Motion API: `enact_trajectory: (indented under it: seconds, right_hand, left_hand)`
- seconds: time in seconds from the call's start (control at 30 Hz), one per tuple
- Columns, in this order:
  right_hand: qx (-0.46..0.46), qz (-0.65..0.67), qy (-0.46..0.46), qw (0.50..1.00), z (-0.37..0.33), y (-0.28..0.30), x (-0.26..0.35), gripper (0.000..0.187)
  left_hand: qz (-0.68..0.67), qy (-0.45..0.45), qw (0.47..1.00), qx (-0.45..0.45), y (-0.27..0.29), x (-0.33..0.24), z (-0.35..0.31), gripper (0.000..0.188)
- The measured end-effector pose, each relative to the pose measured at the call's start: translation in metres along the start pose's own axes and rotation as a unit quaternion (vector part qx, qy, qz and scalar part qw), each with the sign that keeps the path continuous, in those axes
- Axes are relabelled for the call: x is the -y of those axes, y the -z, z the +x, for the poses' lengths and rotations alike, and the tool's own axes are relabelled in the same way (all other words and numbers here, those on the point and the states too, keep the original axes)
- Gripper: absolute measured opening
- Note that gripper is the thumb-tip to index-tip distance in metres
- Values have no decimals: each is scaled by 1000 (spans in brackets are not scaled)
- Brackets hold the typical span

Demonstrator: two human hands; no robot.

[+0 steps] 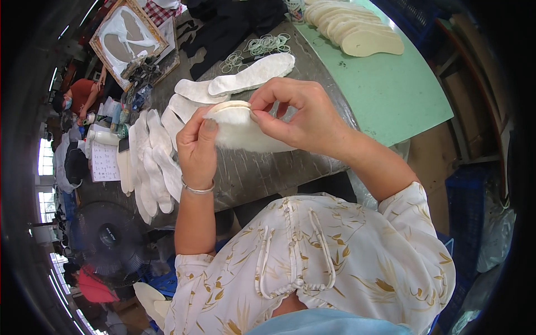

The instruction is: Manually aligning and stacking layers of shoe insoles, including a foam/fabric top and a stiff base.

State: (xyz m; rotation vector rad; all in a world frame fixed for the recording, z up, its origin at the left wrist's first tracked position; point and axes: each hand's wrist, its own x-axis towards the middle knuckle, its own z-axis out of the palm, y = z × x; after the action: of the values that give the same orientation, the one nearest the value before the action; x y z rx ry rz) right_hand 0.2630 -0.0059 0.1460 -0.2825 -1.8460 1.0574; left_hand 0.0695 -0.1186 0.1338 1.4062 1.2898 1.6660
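Your left hand (196, 146) gripping a fleecy white insole (243, 131), your right hand (298, 114) pinching its rim and hiding its far end, more insoles (151, 162) crowding the table (251, 173) edge leftward.

The scene is viewed from a single head-worn fisheye camera, aimed steeply down and forward at the counter (262, 173), close above it.

The right hand (304, 114) is covering the far end of the fleecy insole (245, 129), and its grip on the rim is hiding the fingertips. The left hand (196, 148) is masking the near end. The stacked insoles (349, 28) are running off the top edge.
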Motion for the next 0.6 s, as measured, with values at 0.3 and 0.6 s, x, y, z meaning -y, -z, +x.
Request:
enact_trajectory:
  seconds: [0.3, 0.6]
  right_hand:
    - [-38, 10, -14, 999, -4, -6, 0, 6]
    - [63, 179, -157, 969, 14, 5, -6, 27]
  left_hand:
    - [-30, -16, 999, -4, -6, 2, -2, 30]
    - [-128, 71, 986, -82, 2, 19, 11, 31]
